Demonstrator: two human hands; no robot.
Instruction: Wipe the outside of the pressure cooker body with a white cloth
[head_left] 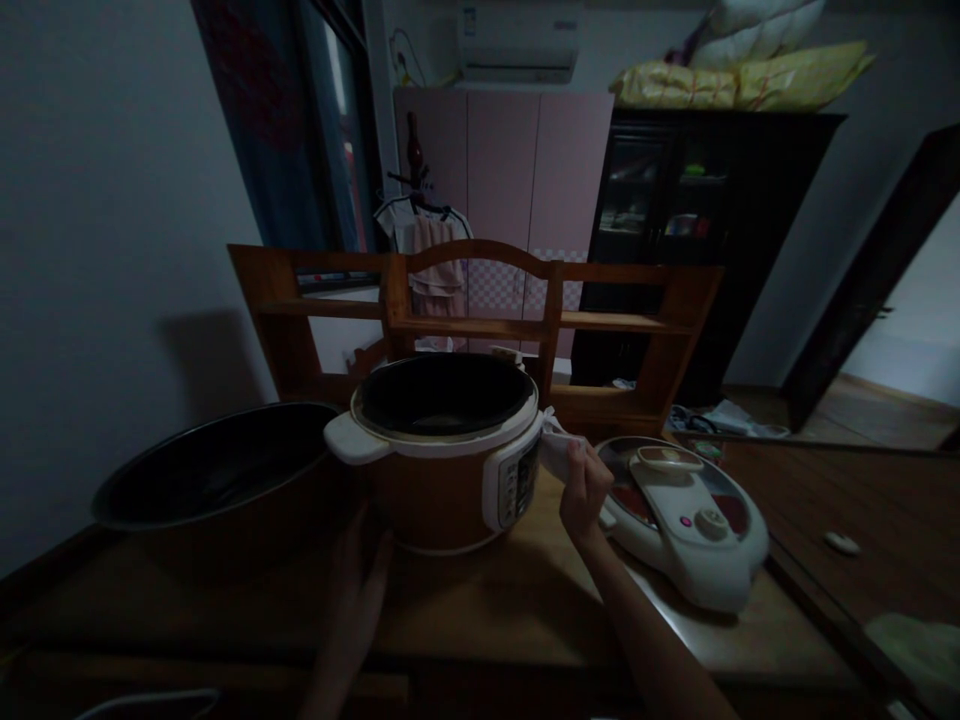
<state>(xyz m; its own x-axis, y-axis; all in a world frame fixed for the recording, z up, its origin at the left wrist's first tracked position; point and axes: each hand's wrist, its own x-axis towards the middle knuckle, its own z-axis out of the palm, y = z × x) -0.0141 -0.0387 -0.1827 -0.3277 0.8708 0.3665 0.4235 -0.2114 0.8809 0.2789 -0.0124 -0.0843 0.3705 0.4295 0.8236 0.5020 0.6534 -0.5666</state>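
An electric pressure cooker [450, 500] with a brown body, white rim and button panel stands lidless on the wooden desk. Pinched in my right hand [586, 490] is a white cloth or tissue [555, 450], held against the cooker's upper right side beside the panel. My left hand [356, 575] is low by the cooker's left side, thumb and fingers apart and nothing in it; dim light hides whether it touches the body. To the right lies the cooker's white lid [694, 540], with a handle and a knob. Left of the cooker sits a wide dark pot [217, 470], its inside in shadow.
A low wooden shelf rack [472, 328] rises along the desk's back edge. The wall borders the desk on the left. At the right, a brown surface [847, 500] holds a small white object [841, 543]. Cabinets stand farther back.
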